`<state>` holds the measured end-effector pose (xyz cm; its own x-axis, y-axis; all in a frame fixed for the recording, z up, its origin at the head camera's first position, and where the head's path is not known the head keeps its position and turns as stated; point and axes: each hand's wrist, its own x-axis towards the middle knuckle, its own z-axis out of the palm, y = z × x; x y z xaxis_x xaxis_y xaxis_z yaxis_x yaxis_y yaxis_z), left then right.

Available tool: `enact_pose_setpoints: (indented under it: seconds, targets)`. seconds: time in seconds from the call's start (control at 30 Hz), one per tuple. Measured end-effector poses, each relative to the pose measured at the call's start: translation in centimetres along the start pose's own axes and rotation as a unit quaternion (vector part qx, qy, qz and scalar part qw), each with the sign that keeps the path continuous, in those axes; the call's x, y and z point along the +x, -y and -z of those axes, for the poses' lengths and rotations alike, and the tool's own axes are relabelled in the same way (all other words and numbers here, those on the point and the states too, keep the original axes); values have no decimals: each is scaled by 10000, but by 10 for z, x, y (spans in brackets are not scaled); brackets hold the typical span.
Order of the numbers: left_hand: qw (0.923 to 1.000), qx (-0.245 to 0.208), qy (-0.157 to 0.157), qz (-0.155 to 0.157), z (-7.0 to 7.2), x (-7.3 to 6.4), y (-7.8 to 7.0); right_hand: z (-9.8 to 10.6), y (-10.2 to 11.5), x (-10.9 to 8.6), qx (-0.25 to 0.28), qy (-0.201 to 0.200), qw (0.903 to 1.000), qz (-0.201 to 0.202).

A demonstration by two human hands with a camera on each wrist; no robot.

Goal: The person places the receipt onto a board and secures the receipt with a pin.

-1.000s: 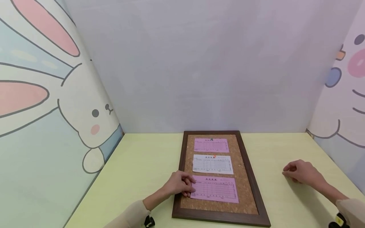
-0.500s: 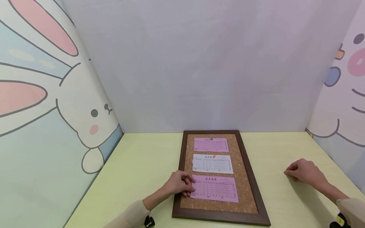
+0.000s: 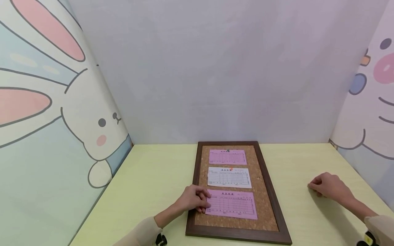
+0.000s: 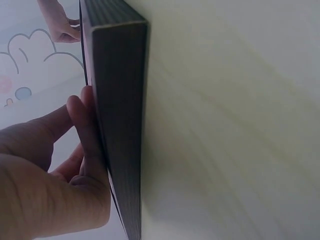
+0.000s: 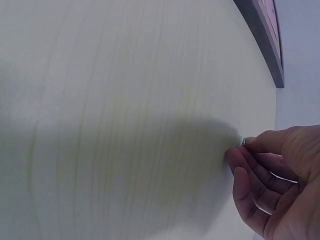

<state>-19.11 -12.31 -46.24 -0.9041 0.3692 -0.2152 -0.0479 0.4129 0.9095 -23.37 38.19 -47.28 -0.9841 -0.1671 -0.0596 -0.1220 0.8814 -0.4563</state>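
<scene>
A cork board in a dark brown frame (image 3: 273, 201) lies on the table. On it are three printed form slips: a pink slip (image 3: 227, 160) at the far end, a white slip (image 3: 229, 178) in the middle, and a larger near pink slip (image 3: 234, 206). My left hand (image 3: 194, 199) reaches over the frame's left side, bent fingers and thumb holding the near slip's left edge. To the right of the board, my right hand (image 3: 327, 186) hovers low over the table. In the right wrist view its thumb and a finger pinch a small pale pin (image 5: 243, 142), mostly hidden.
A green pushpin (image 3: 228, 150) marks the top of the far slip, and an orange pushpin (image 3: 231, 168) the white one. The pale yellow table (image 3: 160, 177) ends at a grey back wall (image 3: 215, 85). Cartoon-printed side walls stand left and right.
My right hand has shifted very slightly to the right. The left hand, the slips and the board have not visibly moved.
</scene>
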Motion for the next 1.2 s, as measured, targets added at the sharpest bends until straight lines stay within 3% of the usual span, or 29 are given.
enact_pose_setpoints:
  seconds: [0.23,0.5,0.8,1.2]
  targets:
    - [10000,-26,-8,-60,0,-1,-2,0,10,0,117,69,9999,65]
    - [9999,-67,0,-86,1,-1,-1,-4,38,1,526,78,9975,456]
    - [9999,-103,-1,-109,0,0,-1,-17,86,1,1107,439,9870,1080]
    - [9999,-92,9,-119,0,1,-1,-45,150,0,1628,997,9724,1340]
